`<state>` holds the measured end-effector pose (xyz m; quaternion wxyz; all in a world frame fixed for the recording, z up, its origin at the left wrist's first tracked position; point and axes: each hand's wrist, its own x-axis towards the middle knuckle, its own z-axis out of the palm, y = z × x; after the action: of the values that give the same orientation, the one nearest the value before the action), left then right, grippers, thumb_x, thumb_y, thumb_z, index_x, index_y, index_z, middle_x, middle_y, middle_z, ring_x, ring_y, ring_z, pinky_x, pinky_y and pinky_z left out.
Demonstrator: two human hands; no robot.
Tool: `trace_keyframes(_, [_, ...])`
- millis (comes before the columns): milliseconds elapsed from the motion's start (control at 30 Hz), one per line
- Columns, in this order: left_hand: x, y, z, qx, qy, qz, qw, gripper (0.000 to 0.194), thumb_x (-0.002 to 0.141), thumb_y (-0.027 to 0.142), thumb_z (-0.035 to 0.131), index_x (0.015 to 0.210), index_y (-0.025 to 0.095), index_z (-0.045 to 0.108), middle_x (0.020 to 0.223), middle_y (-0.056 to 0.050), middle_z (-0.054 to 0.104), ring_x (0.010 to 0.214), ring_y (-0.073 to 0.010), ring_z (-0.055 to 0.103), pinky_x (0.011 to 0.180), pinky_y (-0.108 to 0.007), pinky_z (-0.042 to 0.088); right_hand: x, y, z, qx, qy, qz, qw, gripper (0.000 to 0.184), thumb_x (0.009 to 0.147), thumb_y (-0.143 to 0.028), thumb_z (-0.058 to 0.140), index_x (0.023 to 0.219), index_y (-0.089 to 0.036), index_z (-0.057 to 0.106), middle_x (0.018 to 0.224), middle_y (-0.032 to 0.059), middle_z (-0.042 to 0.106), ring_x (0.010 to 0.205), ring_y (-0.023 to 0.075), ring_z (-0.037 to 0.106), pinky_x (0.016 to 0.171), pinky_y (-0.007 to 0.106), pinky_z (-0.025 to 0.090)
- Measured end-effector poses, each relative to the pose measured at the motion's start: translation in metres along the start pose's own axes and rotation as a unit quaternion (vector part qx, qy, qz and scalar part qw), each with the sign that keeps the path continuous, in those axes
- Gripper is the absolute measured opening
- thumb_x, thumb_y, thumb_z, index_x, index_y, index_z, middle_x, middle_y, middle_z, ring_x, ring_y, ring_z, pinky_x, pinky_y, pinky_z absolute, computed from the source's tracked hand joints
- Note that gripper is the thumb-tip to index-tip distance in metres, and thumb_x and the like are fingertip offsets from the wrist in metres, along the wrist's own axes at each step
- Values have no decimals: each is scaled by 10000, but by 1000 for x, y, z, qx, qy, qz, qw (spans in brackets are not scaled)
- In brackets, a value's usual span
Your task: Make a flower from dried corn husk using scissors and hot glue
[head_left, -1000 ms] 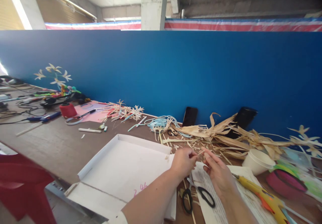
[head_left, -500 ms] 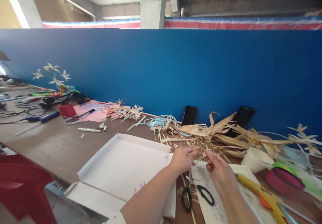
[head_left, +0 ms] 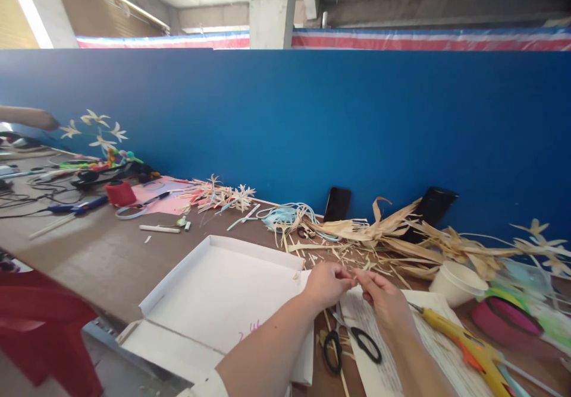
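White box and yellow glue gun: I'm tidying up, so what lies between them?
In the head view, black-handled scissors, a thin stick, pale scraps and printed paper lie there; the right hand and forearm are over the paper.

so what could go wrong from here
The scissors lie on the near side of the left hand and right hand, blades toward them, so either might get nicked. The glue gun points toward the right hand; if hot, which I can't tell, it might burn it. The cup near the glue gun might tip if bumped.
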<state>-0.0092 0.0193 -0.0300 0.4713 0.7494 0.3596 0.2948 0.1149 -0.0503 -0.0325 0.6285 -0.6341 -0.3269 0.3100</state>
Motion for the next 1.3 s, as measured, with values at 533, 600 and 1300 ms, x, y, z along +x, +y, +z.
trace_keyframes(533, [2,-1,1,11,13,-1,1000,263,707,405,556,734,162,653,652,12,599,578,-97,486,526,-197,338,-3,-7,4,54,-11,30,998,460,649,-534,635,945,-186,684,816,40,653,585,120,494,520,233,392])
trace_keyframes(600, [1,0,0,16,13,0,1000,264,712,403,550,732,161,653,653,9,603,581,-101,493,532,-201,345,-4,-6,4,2,-5,9,1000,394,623,-499,671,862,-188,703,651,6,614,545,121,463,495,234,362])
trace_keyframes(1300, [0,3,-1,19,20,29,999,203,703,335,543,707,163,652,654,7,609,582,-102,496,547,-204,346,-4,-6,5,88,-43,35,995,398,615,-402,718,963,-211,684,854,10,652,618,108,487,546,214,410])
